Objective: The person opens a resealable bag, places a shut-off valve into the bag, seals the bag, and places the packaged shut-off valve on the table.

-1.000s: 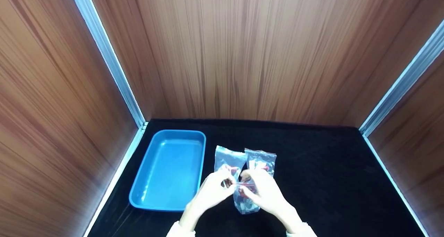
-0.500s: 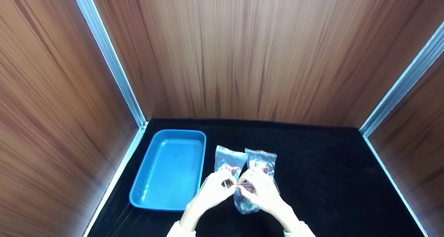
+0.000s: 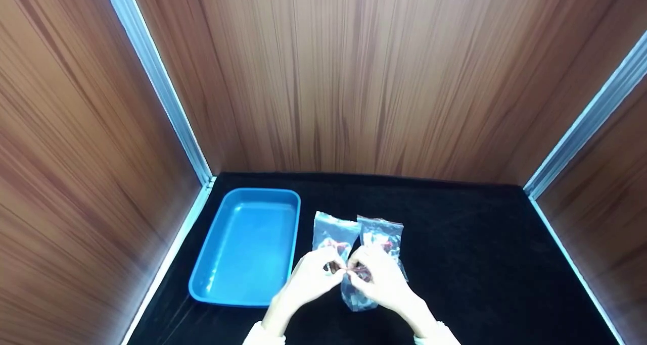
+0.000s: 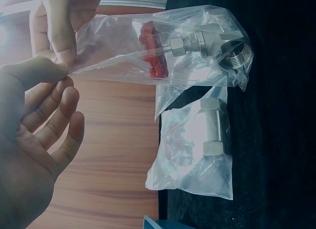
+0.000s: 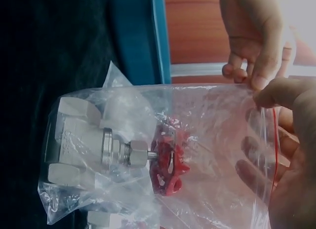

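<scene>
A clear zip-lock bag (image 5: 212, 103) with a red line along its top edge hangs between both hands. Inside it is a metal valve (image 5: 81, 145) with a red handwheel (image 5: 168, 162), the wheel toward the zip. Thumb and finger of my left hand (image 3: 313, 274) pinch one top corner of this bag. My right hand (image 3: 381, 277) pinches the same edge right beside them, the fingertips of both hands nearly touching. In the right wrist view, its other fingers show behind the clear plastic.
Two more bagged valves lie beyond the hands on the black cloth (image 3: 465, 264): a left bag (image 3: 334, 229) and a right bag (image 3: 382, 227). A blue tray (image 3: 294, 244) with nothing in it stands at the left. Wood-grain panels (image 3: 323, 82) enclose the back and sides.
My right hand has shifted slightly left, bringing its fingertips up against those of my left hand at the bag's edge. My left hand has stayed almost still.
</scene>
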Demonstrator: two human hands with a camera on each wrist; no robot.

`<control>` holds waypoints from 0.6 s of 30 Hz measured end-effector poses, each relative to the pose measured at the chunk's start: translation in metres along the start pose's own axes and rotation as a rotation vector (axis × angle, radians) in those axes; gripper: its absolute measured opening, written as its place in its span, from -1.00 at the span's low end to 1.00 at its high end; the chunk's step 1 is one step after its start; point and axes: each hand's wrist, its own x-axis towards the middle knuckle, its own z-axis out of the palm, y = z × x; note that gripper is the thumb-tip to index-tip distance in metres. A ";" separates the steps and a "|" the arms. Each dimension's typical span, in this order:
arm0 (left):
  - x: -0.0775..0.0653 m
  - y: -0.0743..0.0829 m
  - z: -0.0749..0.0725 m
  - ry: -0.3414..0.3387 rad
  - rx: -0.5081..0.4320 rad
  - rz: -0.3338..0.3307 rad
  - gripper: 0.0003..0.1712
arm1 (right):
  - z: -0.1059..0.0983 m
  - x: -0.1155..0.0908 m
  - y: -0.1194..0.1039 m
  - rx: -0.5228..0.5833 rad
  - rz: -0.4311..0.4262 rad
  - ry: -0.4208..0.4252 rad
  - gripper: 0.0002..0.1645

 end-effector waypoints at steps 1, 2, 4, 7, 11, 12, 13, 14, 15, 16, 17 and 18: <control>0.000 0.000 0.000 0.001 0.006 0.007 -0.88 | 0.000 -0.001 0.000 0.001 0.006 -0.002 -0.77; 0.000 0.000 0.001 0.004 0.007 0.014 -0.87 | -0.001 -0.002 0.000 -0.006 0.017 -0.006 -0.78; -0.001 -0.001 0.001 0.010 0.009 0.022 -0.86 | -0.002 -0.003 0.001 -0.024 0.033 -0.003 -0.78; -0.001 -0.001 0.002 0.012 0.003 0.023 -0.84 | -0.003 -0.004 0.001 -0.040 0.025 0.005 -0.80; -0.001 0.000 0.001 0.013 -0.003 0.022 -0.86 | -0.003 -0.002 0.001 -0.026 -0.032 0.033 -0.80; -0.002 0.000 0.001 0.013 -0.002 0.022 -0.87 | -0.003 -0.002 0.001 -0.027 -0.044 0.040 -0.79; -0.001 0.000 0.001 0.013 -0.002 0.022 -0.87 | -0.003 -0.002 0.001 -0.031 -0.050 0.045 -0.79; -0.002 0.000 0.001 0.013 -0.004 0.021 -0.87 | -0.003 -0.002 0.001 -0.040 -0.047 0.047 -0.78; -0.002 0.000 0.001 0.015 -0.003 0.020 -0.87 | -0.004 -0.002 0.001 -0.052 -0.038 0.044 -0.79; -0.001 0.000 0.001 0.014 -0.001 0.019 -0.87 | -0.004 -0.003 0.001 -0.069 -0.023 0.037 -0.79; -0.001 -0.001 0.001 0.014 -0.001 0.018 -0.86 | -0.005 -0.004 0.001 -0.082 -0.005 0.029 -0.79; -0.001 -0.001 0.001 0.014 0.000 0.019 -0.86 | -0.006 -0.005 0.001 -0.093 0.018 0.019 -0.79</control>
